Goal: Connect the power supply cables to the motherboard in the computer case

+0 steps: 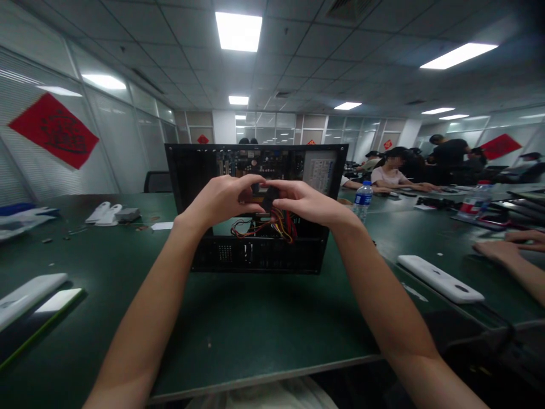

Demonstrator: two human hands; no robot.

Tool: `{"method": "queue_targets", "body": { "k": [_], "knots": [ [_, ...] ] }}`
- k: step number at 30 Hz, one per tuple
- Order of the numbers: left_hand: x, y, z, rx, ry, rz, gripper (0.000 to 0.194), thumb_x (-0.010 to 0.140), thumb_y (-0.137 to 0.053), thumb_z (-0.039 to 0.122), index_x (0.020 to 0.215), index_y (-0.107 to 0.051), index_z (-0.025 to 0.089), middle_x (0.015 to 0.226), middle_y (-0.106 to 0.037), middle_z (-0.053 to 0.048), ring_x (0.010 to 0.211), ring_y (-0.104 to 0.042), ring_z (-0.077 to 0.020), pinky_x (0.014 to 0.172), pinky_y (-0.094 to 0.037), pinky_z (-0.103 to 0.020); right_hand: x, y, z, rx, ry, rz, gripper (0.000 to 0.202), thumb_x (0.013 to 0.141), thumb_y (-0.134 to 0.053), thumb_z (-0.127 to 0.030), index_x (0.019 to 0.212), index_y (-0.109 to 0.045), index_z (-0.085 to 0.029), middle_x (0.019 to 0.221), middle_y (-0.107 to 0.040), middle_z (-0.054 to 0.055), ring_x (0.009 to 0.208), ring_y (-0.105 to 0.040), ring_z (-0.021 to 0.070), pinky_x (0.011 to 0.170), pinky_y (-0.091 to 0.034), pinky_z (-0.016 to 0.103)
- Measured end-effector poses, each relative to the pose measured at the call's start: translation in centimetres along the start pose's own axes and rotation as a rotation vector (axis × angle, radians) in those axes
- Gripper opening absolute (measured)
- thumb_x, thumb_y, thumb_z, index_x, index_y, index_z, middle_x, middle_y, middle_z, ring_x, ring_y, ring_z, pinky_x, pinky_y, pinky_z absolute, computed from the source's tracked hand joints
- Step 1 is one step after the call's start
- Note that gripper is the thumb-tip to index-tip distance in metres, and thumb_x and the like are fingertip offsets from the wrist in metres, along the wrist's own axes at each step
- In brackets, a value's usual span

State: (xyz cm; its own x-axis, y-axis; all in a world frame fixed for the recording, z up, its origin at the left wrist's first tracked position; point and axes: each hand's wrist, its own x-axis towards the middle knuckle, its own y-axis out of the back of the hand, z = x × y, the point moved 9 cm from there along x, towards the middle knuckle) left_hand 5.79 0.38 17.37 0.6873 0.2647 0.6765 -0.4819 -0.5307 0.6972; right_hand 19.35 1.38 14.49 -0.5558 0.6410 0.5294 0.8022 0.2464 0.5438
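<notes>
An open black computer case (259,250) stands on the green table in front of me, its circuit board (255,162) and a labelled power supply (318,171) showing inside. Both my hands are at the middle of its open side. My left hand (225,199) is curled, thumb and index finger bent round yellowish wires; its other fingers are partly hidden. From the right, my right hand (304,203) pinches a dark part of the cable bundle (269,199) between thumb and fingers. Red, yellow and black wires (287,227) hang in a loop below it.
At the left lie a white power strip (25,292), a phone-like slab (46,318) and white objects (109,214). A second white power strip (440,278) and a water bottle (363,199) are to the right. Another person's hands (506,250) rest at the right edge.
</notes>
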Motion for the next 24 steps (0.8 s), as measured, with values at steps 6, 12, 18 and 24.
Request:
{"method": "queue_targets", "body": {
  "k": [6,12,18,24],
  "knots": [
    [-0.1,0.2,0.4,0.016,0.007,-0.031,0.076,0.076,-0.086,0.058,0.138,-0.064,0.021,0.092,-0.079,-0.006,0.083,-0.075,-0.0234,0.077,-0.052,-0.03,0.0,-0.8,0.2,-0.015,-0.016,-0.098,0.051,0.089,-0.068,-0.023,0.14,-0.065,-0.016,0.113,-0.076,0.008,0.097,-0.072,0.0225,0.09,-0.063,0.038],
    [-0.2,0.8,0.2,0.035,0.043,-0.018,0.071,0.076,-0.086,0.053,0.137,-0.065,0.022,0.095,-0.08,-0.005,0.086,-0.075,-0.0241,0.081,-0.053,-0.032,0.4,-1.4,0.0,0.048,0.042,-0.158,0.056,0.089,-0.07,-0.025,0.144,-0.062,-0.018,0.119,-0.074,0.008,0.098,-0.071,0.0217,0.087,-0.063,0.037],
    [-0.3,0.9,0.5,0.059,0.057,-0.028,0.067,0.078,-0.084,0.049,0.136,-0.065,0.021,0.094,-0.079,-0.004,0.085,-0.075,-0.0233,0.082,-0.053,-0.032,0.5,-1.0,0.4,0.032,0.049,-0.14,0.059,0.087,-0.077,-0.028,0.143,-0.062,-0.019,0.12,-0.073,0.008,0.096,-0.07,0.0219,0.085,-0.063,0.036],
    [-0.2,0.7,0.8,0.087,0.057,-0.039,0.061,0.08,-0.081,0.044,0.136,-0.066,0.022,0.094,-0.079,-0.004,0.085,-0.074,-0.023,0.082,-0.054,-0.032,0.9,-1.3,0.3,0.056,0.042,-0.113,0.055,0.088,-0.073,-0.027,0.141,-0.063,-0.019,0.126,-0.072,0.009,0.11,-0.069,0.0254,0.097,-0.06,0.042]
  ]
}}
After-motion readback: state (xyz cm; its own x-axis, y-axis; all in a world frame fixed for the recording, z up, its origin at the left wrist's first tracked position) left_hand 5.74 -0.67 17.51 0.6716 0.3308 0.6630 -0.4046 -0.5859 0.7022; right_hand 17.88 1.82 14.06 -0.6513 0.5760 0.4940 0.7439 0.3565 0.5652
